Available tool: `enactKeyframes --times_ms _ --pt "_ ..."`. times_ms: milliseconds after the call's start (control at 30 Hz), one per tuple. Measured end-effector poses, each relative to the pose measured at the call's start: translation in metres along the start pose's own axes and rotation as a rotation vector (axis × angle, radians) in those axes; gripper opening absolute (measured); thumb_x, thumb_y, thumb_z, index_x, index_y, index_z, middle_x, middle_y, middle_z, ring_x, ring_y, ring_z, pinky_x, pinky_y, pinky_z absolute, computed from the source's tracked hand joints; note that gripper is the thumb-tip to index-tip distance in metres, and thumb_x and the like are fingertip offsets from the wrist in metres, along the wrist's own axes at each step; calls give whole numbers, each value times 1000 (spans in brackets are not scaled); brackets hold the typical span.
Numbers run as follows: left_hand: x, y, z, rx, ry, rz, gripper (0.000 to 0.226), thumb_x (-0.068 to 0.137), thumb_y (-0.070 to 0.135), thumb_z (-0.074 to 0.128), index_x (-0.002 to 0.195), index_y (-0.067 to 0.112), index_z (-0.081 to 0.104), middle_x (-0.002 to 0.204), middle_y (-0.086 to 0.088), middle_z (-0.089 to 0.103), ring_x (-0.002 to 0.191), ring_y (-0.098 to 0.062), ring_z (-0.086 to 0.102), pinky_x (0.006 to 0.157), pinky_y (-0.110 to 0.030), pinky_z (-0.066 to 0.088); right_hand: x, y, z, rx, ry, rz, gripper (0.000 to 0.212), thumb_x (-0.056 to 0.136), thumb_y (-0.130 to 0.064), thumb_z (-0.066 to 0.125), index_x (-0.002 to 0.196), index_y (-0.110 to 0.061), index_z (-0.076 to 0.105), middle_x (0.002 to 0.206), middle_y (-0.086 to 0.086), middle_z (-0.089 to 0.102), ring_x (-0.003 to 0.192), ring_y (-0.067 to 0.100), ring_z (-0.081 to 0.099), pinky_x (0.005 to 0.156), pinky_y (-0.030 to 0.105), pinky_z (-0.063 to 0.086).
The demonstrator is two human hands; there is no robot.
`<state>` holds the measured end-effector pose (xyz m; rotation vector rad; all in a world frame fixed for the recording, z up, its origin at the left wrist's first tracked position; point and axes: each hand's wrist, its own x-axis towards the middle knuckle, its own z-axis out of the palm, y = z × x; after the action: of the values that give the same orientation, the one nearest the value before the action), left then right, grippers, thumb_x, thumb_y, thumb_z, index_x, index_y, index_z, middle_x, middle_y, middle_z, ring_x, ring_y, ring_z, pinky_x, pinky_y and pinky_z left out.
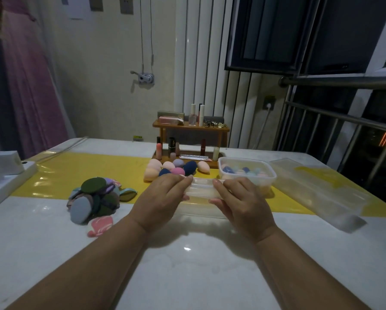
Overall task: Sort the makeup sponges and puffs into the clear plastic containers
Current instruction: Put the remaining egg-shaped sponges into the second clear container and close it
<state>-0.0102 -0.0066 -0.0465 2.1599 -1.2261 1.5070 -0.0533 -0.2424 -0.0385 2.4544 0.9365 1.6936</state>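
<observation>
A clear plastic container (202, 189) lies in the middle of the table, and both hands hold it. My left hand (163, 198) grips its left end, thumb on the near side. My right hand (239, 200) grips its right end. Behind it lies a cluster of egg-shaped makeup sponges (174, 167) in peach, pink, purple and navy. A pile of flat puffs (97, 199) in green, grey and purple sits to the left, with a pink puff (100, 224) at its near edge. A second clear tub (246, 173) to the right holds several sponges.
A clear lid (317, 189) lies at the right on the yellow mat (75, 171). A wooden cosmetics rack (190, 139) with lipsticks and bottles stands at the back. A white power strip (4, 173) sits at the left edge.
</observation>
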Motion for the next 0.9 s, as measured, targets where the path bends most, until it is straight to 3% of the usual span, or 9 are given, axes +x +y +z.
enactKeyframes --times_ms 167,267,400,467,533,600,700,800,900 --pt "-2 0 3 -145 63 -120 29 106 32 34 111 9 51 91 -19 68 89 -21 52 75 -31 45 4 -10 1 43 53 -13 31 100 -27 57 97 -2 75 82 12 67 71 29 57 61 41 48" --pt "-4 3 1 -183 30 -195 35 105 40 31 115 12 49 96 -17 68 91 -18 51 75 -28 45 5 -13 3 90 53 41 34 101 -29 54 91 -3 73 79 11 65 69 29 56 60 41 47" --pt "-2 12 -11 -517 119 -629 36 94 61 38 119 36 47 118 8 56 107 6 51 86 -9 42 7 -13 -4 162 85 131 37 100 -32 53 84 -5 72 78 9 64 70 28 57 61 41 47" --pt "3 11 -10 -777 257 -933 13 87 46 46 99 42 49 113 5 59 112 -8 56 92 -23 47 11 -15 -8 210 118 209 40 100 -34 52 82 -6 73 79 8 66 71 26 58 64 37 47" --pt "6 9 -9 -895 330 -1159 12 85 25 44 84 31 54 104 -10 62 101 -21 59 90 -43 50 17 -14 -12 244 142 268 42 101 -37 50 81 -7 72 78 7 66 72 24 57 66 35 46" --pt "4 8 -9 -845 297 -1180 21 84 12 46 70 23 58 93 -6 65 90 -16 58 83 -42 49 25 -11 -13 289 157 325 41 100 -39 51 83 -7 71 78 5 67 72 22 57 67 33 45" --pt "1 8 -6 -790 98 -1053 21 72 12 49 62 24 63 87 16 67 91 -9 59 81 -30 48 33 -13 -12 364 219 523 36 94 -41 58 89 -6 67 81 4 66 75 13 54 66 21 42" --pt "-1 5 3 -934 47 -1155 21 71 14 50 78 21 68 82 11 66 83 -13 58 68 -23 45 30 -12 -10 386 242 603 20 90 -27 64 90 -8 61 95 5 68 83 7 53 74 10 40" --pt "3 4 7 -1113 -38 -1197 28 80 19 57 106 19 69 101 -4 70 97 -22 64 79 -31 55 29 -2 -11 367 141 623 14 84 -4 71 82 -9 59 118 9 64 112 12 55 98 10 37"
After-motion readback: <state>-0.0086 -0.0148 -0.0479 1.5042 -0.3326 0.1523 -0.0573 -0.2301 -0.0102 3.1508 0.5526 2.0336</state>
